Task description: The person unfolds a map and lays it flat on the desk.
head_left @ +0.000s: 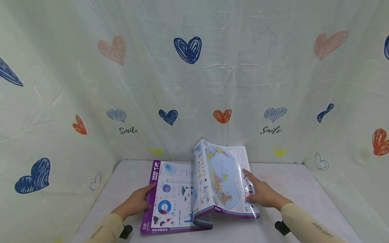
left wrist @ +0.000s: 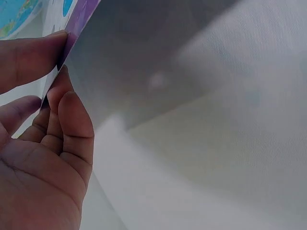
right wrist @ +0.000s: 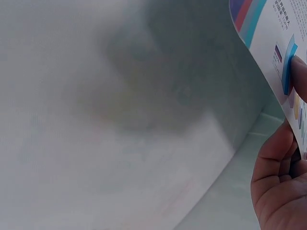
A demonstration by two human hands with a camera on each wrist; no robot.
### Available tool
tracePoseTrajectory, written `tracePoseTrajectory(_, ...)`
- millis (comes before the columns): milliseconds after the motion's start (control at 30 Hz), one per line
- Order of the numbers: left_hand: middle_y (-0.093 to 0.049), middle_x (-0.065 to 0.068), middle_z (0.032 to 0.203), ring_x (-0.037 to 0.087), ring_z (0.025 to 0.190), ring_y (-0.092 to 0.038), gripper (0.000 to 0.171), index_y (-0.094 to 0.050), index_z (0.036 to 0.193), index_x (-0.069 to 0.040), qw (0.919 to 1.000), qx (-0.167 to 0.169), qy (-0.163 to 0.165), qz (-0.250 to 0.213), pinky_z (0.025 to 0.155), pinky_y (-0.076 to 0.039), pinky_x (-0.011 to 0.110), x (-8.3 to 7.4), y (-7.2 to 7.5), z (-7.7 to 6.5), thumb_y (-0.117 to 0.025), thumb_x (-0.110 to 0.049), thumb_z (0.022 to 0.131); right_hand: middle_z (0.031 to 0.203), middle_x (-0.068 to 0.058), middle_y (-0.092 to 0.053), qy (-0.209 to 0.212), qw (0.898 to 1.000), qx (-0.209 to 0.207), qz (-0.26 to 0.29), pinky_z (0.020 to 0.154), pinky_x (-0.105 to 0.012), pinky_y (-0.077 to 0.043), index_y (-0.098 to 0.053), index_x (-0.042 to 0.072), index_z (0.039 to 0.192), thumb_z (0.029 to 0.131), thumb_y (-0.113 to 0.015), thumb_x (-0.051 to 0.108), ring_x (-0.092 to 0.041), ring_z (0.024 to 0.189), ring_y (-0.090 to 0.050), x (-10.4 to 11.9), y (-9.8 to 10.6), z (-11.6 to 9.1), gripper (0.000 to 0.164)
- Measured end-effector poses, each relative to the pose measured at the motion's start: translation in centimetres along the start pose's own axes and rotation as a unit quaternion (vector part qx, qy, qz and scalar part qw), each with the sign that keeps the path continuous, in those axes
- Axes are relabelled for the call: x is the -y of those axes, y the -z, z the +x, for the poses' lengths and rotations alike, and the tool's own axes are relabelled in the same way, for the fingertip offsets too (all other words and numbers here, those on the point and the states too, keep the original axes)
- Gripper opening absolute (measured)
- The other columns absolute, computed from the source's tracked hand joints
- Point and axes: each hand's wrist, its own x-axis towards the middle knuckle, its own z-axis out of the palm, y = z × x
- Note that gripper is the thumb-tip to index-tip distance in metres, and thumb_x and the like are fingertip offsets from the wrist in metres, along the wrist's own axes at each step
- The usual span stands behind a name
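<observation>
Folded map sheet point(head_left: 202, 189): long axis left-right, purple border point(head_left: 147, 217) leftward.

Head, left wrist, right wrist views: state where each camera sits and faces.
Head: on the head, facing forward and down at the map; left hand, right hand and sleeves show.
Left wrist: on that wrist, facing the map's edge; part of the left hand shows.
Right wrist: on that wrist, facing the map's opposite edge; part of the right hand shows.
Both wrist views share the map.
</observation>
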Motion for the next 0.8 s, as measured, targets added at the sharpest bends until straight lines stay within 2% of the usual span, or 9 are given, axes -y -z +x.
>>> tracePoseTrajectory(133, -0.047, 0.031, 0.141, 0.032, 0.107, -0.058, 0.085, -0.040, 0.151, -0.001, 1.0000, -0.002, -0.001, 0.003, 0.091, -0.052, 0.051, 0.5, 0.4, -0.1, -0.075, 0.007, 0.073, 0.131, -0.027, -0.056, -0.003, 1.000, -0.001, 0.001, 0.095, -0.059, -0.045, -0.019, 0.009, 0.159, 0.072, -0.086, 0.012, -0.025, 0.090, -0.058, -0.3, 0.6, -0.3, 0.110)
tracePoseTrajectory(333, -0.048, 0.031, 0.140, 0.028, 0.097, -0.055, 0.085, -0.041, 0.150, 0.000, 1.0000, -0.005, 0.001, 0.006, 0.082, -0.053, 0.045, 0.9, 0.9, -0.2, -0.074, 0.009, 0.072, 0.138, -0.031, -0.050, -0.009, 1.000, 0.001, 0.003, 0.099, -0.061, -0.042, -0.018, 0.008, 0.159, 0.073, -0.086, 0.012, -0.030, 0.099, -0.059, -0.8, 1.3, -0.6, 0.109)
tracePoseTrajectory(500, -0.047, 0.032, 0.140, 0.027, 0.094, -0.055, 0.085, -0.040, 0.150, 0.000, 0.9999, -0.005, 0.005, 0.011, 0.075, -0.053, 0.040, 1.2, 1.4, -0.3, -0.072, 0.010, 0.072, 0.135, -0.030, -0.053, -0.016, 1.000, -0.003, -0.010, 0.095, -0.060, -0.044, -0.018, 0.008, 0.159, 0.073, -0.086, 0.014, -0.028, 0.095, -0.059, -1.6, 1.8, -0.8, 0.110)
tracePoseTrajectory(700, -0.043, 0.034, 0.143, 0.031, 0.102, -0.055, 0.083, -0.039, 0.151, 0.000, 0.9995, -0.007, 0.011, 0.029, 0.087, -0.054, 0.049, 1.7, 2.0, -0.4, -0.070, 0.010, 0.074, 0.136, -0.033, -0.050, -0.028, 0.999, -0.007, -0.025, 0.095, -0.061, -0.043, -0.019, 0.007, 0.158, 0.072, -0.087, 0.015, -0.031, 0.098, -0.058, -2.4, 2.6, -1.4, 0.110)
tracePoseTrajectory(800, -0.043, 0.034, 0.143, 0.032, 0.101, -0.054, 0.082, -0.039, 0.151, 0.001, 0.9993, -0.006, 0.013, 0.033, 0.086, -0.054, 0.049, 2.0, 2.3, -0.5, -0.068, 0.011, 0.074, 0.134, -0.033, -0.051, -0.031, 0.999, -0.007, -0.033, 0.095, -0.062, -0.043, -0.018, 0.006, 0.158, 0.072, -0.086, 0.016, -0.033, 0.099, -0.058, -2.8, 3.0, -1.8, 0.111)
